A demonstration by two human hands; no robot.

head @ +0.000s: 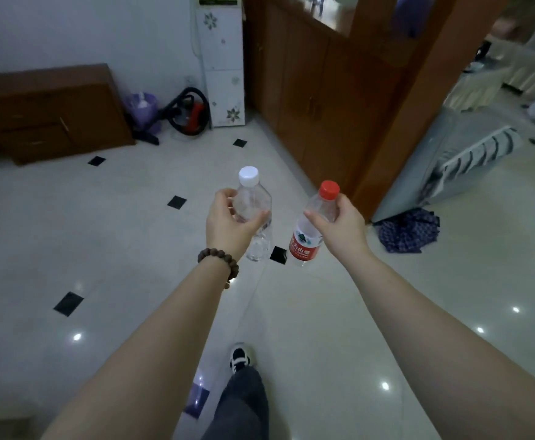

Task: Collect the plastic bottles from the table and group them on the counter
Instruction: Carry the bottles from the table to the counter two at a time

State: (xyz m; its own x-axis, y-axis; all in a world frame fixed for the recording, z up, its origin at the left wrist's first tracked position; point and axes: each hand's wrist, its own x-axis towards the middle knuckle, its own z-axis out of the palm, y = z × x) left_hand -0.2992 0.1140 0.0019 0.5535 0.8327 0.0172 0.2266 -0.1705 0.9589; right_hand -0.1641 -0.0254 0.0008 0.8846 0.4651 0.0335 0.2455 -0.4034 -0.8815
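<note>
bottles in transit: left hand (228, 222) grips white-capped bottle (255, 214), right hand (339, 222) grips red-capped bottle (310, 230); collected, counter unseen, grouping judged pending

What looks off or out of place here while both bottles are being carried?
Both bottles look fine: the white-capped bottle in the left hand and the red-capped bottle in the right hand are capped, nothing spilling. A dark patterned cloth lies crumpled on the floor ahead.
</note>
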